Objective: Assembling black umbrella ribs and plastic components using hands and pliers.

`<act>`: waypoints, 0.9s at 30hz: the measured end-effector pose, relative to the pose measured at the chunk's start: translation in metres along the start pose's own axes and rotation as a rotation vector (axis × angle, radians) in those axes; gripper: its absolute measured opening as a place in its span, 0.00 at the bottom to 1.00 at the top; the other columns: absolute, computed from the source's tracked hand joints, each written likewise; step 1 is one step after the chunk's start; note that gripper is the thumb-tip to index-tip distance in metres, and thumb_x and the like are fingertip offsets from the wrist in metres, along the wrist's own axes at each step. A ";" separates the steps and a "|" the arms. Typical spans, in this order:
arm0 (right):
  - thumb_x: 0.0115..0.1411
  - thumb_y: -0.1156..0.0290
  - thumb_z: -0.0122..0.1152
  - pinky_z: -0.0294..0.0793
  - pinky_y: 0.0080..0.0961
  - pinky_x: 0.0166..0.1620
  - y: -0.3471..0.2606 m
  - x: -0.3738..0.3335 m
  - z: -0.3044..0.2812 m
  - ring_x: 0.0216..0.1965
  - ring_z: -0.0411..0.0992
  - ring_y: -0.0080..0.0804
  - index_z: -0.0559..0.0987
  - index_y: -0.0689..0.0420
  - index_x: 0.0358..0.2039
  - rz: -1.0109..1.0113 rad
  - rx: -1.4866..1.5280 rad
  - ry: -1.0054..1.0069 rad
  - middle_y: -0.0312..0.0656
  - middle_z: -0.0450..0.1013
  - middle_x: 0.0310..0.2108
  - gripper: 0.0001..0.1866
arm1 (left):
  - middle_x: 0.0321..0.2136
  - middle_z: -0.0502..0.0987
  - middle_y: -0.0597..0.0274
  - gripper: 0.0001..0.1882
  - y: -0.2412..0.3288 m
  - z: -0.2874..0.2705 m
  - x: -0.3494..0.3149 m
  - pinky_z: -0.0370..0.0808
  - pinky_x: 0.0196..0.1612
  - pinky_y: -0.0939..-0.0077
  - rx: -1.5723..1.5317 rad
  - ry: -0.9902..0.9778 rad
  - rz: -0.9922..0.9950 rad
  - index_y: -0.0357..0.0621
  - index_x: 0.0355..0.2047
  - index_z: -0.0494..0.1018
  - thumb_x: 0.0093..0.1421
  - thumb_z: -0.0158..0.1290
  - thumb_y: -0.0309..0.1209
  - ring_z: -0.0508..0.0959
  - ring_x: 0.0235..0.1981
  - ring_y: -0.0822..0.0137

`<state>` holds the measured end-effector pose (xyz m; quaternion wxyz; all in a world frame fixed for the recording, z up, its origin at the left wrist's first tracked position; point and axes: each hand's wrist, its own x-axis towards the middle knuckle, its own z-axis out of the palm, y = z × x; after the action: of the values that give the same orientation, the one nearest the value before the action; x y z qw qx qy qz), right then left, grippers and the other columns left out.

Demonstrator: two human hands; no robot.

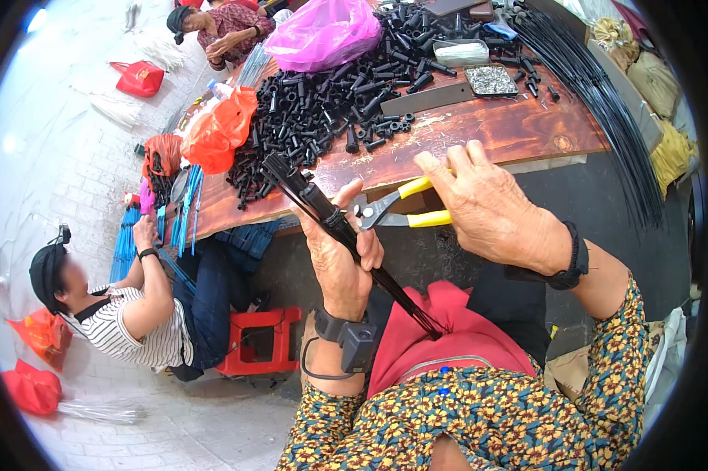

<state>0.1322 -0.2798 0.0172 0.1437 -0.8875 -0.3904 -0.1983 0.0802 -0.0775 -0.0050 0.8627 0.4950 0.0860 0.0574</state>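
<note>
My left hand [340, 255] is closed around a bundle of thin black ribs [389, 286] that looks like a folded umbrella frame. The bundle slants from over the table's near edge down to the red cloth [440, 330] on my lap. In my right hand [491, 208] are pliers [379, 212] with yellow handles spread apart. Their metal jaws sit at my left fingertips, beside the bundle. Whether the jaws grip anything is too small to tell. On the table beyond lies a big heap of black plastic tubular parts [314, 110].
The wooden table [526, 125] also bears a tray of small metal pieces [491, 80], a clear container [461, 52] and a pink bag [322, 35]. Long black rods [597, 94] hang over its right side. A co-worker [134, 306] sits left by a red stool [256, 341]; another [228, 31] works farther back.
</note>
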 end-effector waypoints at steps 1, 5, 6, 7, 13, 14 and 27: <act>0.47 0.77 0.61 0.73 0.40 0.37 0.000 -0.001 -0.002 0.39 0.69 0.48 0.70 0.65 0.40 0.042 0.002 -0.027 0.53 0.68 0.35 0.19 | 0.07 0.58 0.70 0.47 0.000 -0.001 0.000 0.55 0.12 0.78 -0.006 -0.022 -0.008 0.39 0.57 0.65 0.61 0.28 0.71 0.55 0.06 0.74; 0.48 0.73 0.62 0.74 0.35 0.34 0.004 0.003 -0.015 0.32 0.74 0.42 0.73 0.60 0.31 0.030 -0.085 -0.065 0.47 0.72 0.27 0.10 | 0.08 0.59 0.69 0.47 0.002 0.000 -0.001 0.56 0.12 0.77 0.002 -0.117 0.009 0.37 0.55 0.66 0.61 0.27 0.71 0.56 0.06 0.74; 0.48 0.72 0.62 0.74 0.35 0.32 0.005 0.004 -0.017 0.31 0.74 0.41 0.73 0.59 0.28 0.024 -0.101 -0.059 0.46 0.72 0.26 0.08 | 0.08 0.59 0.69 0.47 0.001 -0.001 0.000 0.56 0.12 0.77 0.001 -0.117 0.008 0.37 0.55 0.66 0.61 0.27 0.71 0.56 0.06 0.74; 0.48 0.72 0.62 0.74 0.35 0.32 0.005 0.005 -0.020 0.31 0.74 0.41 0.73 0.59 0.28 0.024 -0.100 -0.061 0.46 0.72 0.26 0.08 | 0.08 0.59 0.69 0.47 0.000 -0.001 0.000 0.56 0.11 0.77 0.011 -0.126 0.014 0.36 0.54 0.66 0.61 0.27 0.71 0.56 0.06 0.73; 0.51 0.70 0.62 0.72 0.30 0.31 0.001 0.018 -0.039 0.32 0.71 0.36 0.73 0.58 0.30 -0.082 -0.274 -0.110 0.42 0.69 0.27 0.09 | 0.08 0.58 0.68 0.46 -0.001 0.002 0.002 0.55 0.11 0.77 0.019 -0.115 0.015 0.37 0.51 0.68 0.61 0.28 0.71 0.56 0.06 0.72; 0.51 0.70 0.62 0.72 0.29 0.31 0.001 0.020 -0.039 0.32 0.71 0.36 0.72 0.58 0.30 -0.084 -0.286 -0.093 0.42 0.70 0.27 0.09 | 0.08 0.58 0.68 0.45 -0.001 0.003 0.003 0.55 0.11 0.77 0.030 -0.112 0.022 0.38 0.49 0.69 0.61 0.28 0.71 0.56 0.06 0.72; 0.50 0.71 0.60 0.75 0.29 0.31 -0.015 0.015 0.009 0.31 0.75 0.39 0.75 0.61 0.29 0.044 -0.210 -0.034 0.46 0.72 0.25 0.08 | 0.07 0.57 0.71 0.48 -0.001 -0.002 0.010 0.57 0.12 0.80 0.050 0.002 0.036 0.38 0.52 0.69 0.60 0.26 0.72 0.56 0.07 0.76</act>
<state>0.1325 -0.2566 0.0179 0.0475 -0.9092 -0.3505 -0.2197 0.0899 -0.0740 -0.0075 0.8489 0.5176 0.0795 0.0712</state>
